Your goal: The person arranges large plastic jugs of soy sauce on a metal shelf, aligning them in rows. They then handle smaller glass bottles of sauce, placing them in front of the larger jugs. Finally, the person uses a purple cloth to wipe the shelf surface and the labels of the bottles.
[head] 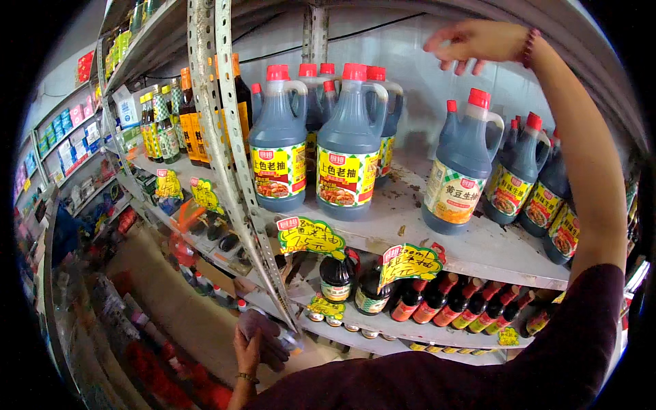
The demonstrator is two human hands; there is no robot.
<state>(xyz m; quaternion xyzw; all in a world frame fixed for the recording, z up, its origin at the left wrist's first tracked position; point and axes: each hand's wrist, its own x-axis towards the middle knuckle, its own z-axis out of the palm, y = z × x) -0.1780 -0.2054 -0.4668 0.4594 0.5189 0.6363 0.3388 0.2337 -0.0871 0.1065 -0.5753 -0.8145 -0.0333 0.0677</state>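
Note:
My right hand (469,43), a beaded bracelet at its wrist, is raised with bent, spread fingers above the shelf (389,225) and holds nothing. Below it stands a soy sauce jug (456,169) with a red cap and a cream label. To its left, jugs of dark soy sauce (346,148) with yellow labels stand upright in a group. More yellow-labelled jugs (512,179) stand to the right, near my forearm. Low at the left, my left hand (248,348) grips a bunched greyish-purple cloth or glove (264,338).
A perforated metal post (225,128) divides the shelving. Glass bottles (192,118) stand left of it. Handwritten price tags (410,264) hang at the shelf edge. Dark red-labelled bottles (425,307) line the lower shelf. Dirt specks lie between the jugs. Far left is an aisle (164,277).

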